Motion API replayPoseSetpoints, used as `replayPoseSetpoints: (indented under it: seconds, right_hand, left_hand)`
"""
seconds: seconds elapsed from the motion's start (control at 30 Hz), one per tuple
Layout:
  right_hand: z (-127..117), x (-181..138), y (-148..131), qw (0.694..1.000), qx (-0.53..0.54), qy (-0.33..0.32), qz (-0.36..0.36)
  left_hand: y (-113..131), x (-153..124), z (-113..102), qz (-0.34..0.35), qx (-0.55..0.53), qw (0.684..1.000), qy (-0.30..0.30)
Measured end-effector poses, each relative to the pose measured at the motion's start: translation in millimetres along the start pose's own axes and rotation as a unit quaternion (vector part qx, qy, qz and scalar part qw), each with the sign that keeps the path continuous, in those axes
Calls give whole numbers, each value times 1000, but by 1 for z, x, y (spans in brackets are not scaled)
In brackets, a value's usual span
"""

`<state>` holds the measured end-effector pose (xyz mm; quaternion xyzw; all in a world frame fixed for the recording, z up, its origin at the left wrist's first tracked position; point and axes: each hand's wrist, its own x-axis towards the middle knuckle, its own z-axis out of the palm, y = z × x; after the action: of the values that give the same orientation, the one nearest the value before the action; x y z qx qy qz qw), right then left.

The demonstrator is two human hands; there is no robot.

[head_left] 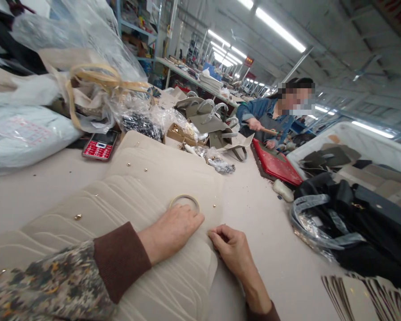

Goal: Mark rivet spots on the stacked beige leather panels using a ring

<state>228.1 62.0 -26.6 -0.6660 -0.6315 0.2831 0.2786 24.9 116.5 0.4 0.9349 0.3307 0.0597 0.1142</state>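
A stack of beige bag panels (120, 200), fanned out in overlapping layers with small gold-coloured studs, lies beneath my hands. My left hand (175, 227), palm down with fingers curled, is closed around a thin pale ring that looks like a narrow roll of tape (195, 201). Part of the ring shows beyond the knuckles; the rest is hidden under the hand. Just right of it, my right hand (232, 249) pinches thumb and forefinger together at the panel's right edge. What sits between those fingertips is too small to tell.
A red-keyed phone (100, 145) and plastic-wrapped bundles (26, 133) lie at left. Hardware bags (217, 160) and grey handled bag pieces (210, 120) are beyond. A co-worker (270, 116) holds a hammer-like tool over a red block (276, 165). Black bags (364, 214) lie right.
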Motion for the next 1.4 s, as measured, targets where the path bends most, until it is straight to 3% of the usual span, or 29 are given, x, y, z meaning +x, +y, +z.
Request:
replayPoseSetpoints:
  seconds: [0.2,0.3,0.43,0.5,0.77,0.87,1.0,1.07,1.17,1.27,1.4]
  right_hand:
    - [6,1,-3,998,-38,35,-26]
    - [5,1,3,998,27,45,42]
    - [1,-3,10,984,134,-7,117]
    - [0,-4,10,988,118,-19,95]
    - [9,3,-3,998,-38,43,-9]
    - [4,4,-6,998,-61,0,0]
    - [-7,5,-8,991,-25,-132,28]
    - [-9,7,-8,986,-9,-160,38]
    - [-7,9,-9,998,32,-61,3]
    - [-5,8,-13,989,79,66,-108]
    - [-2,5,-24,960,47,101,-257]
  left_hand:
    - [-1,0,2,16,-1,1000,16]
    - [-1,0,0,17,-4,1000,13]
    - [-2,-1,-3,17,-14,1000,5]
    - [-4,-1,-3,24,-8,1000,12]
    - [-7,-3,-1,50,-19,998,31]
    - [-10,-3,-1,50,-63,995,50]
    - [-13,-3,2,73,-118,984,111]
    - [-12,-3,3,80,-129,980,129]
    - [-11,-3,6,78,-144,976,145]
    - [-11,-3,11,76,-143,974,158]
    - [-10,-4,17,70,-141,976,152]
